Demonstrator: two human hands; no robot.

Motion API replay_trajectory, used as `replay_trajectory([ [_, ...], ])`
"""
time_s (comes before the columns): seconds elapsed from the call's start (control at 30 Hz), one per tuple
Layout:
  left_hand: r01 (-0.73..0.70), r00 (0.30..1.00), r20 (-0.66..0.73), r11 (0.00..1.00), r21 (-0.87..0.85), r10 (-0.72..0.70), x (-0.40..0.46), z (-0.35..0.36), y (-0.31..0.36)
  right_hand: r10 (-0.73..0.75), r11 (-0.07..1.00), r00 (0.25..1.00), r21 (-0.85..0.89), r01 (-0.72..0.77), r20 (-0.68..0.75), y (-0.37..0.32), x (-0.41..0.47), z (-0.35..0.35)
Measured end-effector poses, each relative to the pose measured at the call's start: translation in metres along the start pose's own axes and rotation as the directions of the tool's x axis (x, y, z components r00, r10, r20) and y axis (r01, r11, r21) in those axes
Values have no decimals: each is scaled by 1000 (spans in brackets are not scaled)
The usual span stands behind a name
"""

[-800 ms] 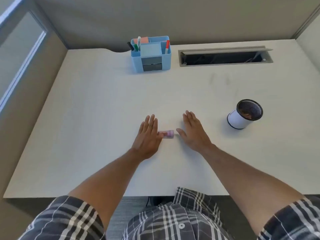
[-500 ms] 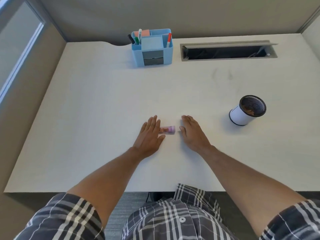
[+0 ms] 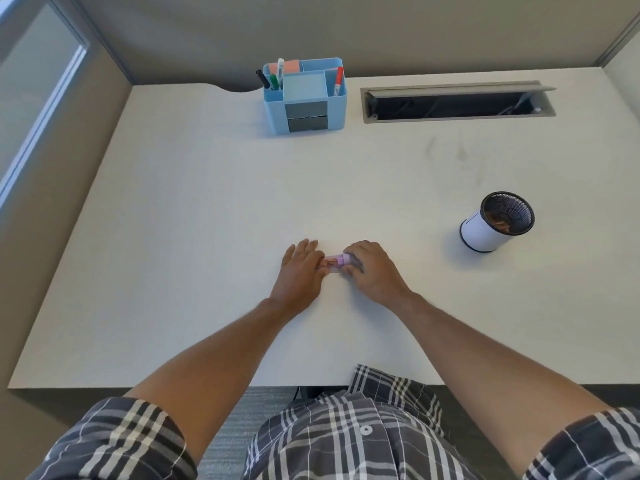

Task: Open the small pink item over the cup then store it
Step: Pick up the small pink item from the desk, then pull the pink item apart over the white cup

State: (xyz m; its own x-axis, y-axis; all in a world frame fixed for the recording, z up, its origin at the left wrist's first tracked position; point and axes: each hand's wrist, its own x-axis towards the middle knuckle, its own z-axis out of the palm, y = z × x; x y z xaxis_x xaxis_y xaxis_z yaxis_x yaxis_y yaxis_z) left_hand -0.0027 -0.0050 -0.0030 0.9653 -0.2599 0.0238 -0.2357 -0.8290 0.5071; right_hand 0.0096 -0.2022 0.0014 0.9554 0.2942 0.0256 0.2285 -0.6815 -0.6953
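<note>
A small pink item (image 3: 333, 262) with a lilac cap lies on the white desk (image 3: 207, 220) near the front middle. My right hand (image 3: 372, 271) curls its fingers around the capped right end. My left hand (image 3: 298, 271) lies flat on the desk with its fingertips touching the item's left end. A white cup (image 3: 479, 232) with a black mesh rim stands to the right, well apart from both hands.
A blue desk organiser (image 3: 304, 97) with markers and sticky notes stands at the back centre. An open cable slot (image 3: 457, 103) runs along the back right. Partition walls close the desk at the back and both sides.
My right hand has slid left and closed its fingers on the item's cap end. My left hand has edged onto the other end. The item still lies on the desk.
</note>
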Motion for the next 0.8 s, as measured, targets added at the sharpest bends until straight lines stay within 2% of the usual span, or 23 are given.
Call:
replay_trajectory([
  [0.07, 32, 998, -57, 998, -46, -35, 1, -3, 5, 83, 989, 996, 125, -85, 23, -4, 1, -5],
  [0.13, 88, 994, -59, 991, -99, -94, 4, -8, 11, 187, 941, 981, 278, -191, 41, -8, 1, -11],
  [0.2, 142, 990, 26, 960, -242, -139, 7, -16, 17, 255, 884, 965, 390, -259, 63, -10, -1, -16],
  [0.27, 234, 969, 170, 875, -424, -177, 11, -25, 26, 285, 832, 953, 468, -299, 102, -13, -4, -21],
  [0.37, 346, 927, 314, 787, -510, -204, 17, -38, 36, 267, 796, 952, 523, -304, 148, -19, -7, -27],
  [0.5, 374, 900, 410, 741, -558, -146, 23, -49, 40, 235, 760, 957, 582, -290, 170, -25, -8, -37],
  [0.63, 370, 883, 459, 748, -551, -99, 23, -58, 44, 191, 736, 959, 615, -282, 211, -29, -12, -49],
  [0.8, 386, 880, 465, 716, -581, -97, 25, -63, 55, 107, 787, 978, 585, -195, 181, -35, -12, -58],
])
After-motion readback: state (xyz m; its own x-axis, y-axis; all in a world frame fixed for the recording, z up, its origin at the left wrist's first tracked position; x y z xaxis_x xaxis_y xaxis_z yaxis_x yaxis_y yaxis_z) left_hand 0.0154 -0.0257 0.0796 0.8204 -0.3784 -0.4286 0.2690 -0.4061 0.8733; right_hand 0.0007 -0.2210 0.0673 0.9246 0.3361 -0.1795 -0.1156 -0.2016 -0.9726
